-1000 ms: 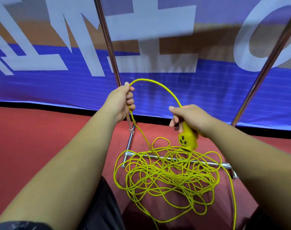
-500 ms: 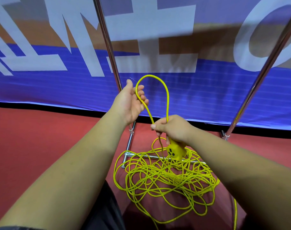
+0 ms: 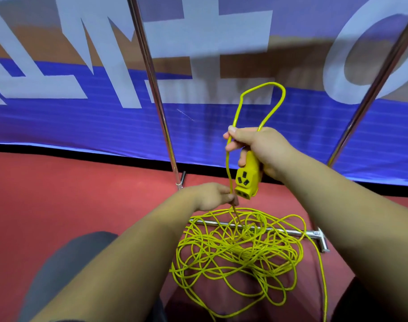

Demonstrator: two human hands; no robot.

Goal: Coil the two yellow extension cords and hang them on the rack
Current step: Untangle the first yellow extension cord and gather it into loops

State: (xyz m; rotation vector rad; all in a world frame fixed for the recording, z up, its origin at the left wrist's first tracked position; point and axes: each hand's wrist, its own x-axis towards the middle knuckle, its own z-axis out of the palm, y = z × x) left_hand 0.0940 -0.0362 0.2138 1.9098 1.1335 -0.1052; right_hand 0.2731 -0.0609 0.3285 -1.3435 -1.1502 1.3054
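right grip (image 3: 261, 149) clasps yellow socket end (image 3: 246, 180) and cord loop (image 3: 279, 98), above rack base bar (image 3: 289, 231) | left grip (image 3: 212, 196) pinches strand (image 3: 228, 168) above bar | cord pile (image 3: 240, 254) across bar on red floor (image 3: 82, 194) | blue banner (image 3: 82, 126) behind

A red floor (image 3: 58, 205) runs back to a long banner (image 3: 58, 126) that stands as the rear wall. The banner is deep blue below and brownish above, with huge white letters (image 3: 242, 31) across it. A black strip (image 3: 82, 151) lines its foot.
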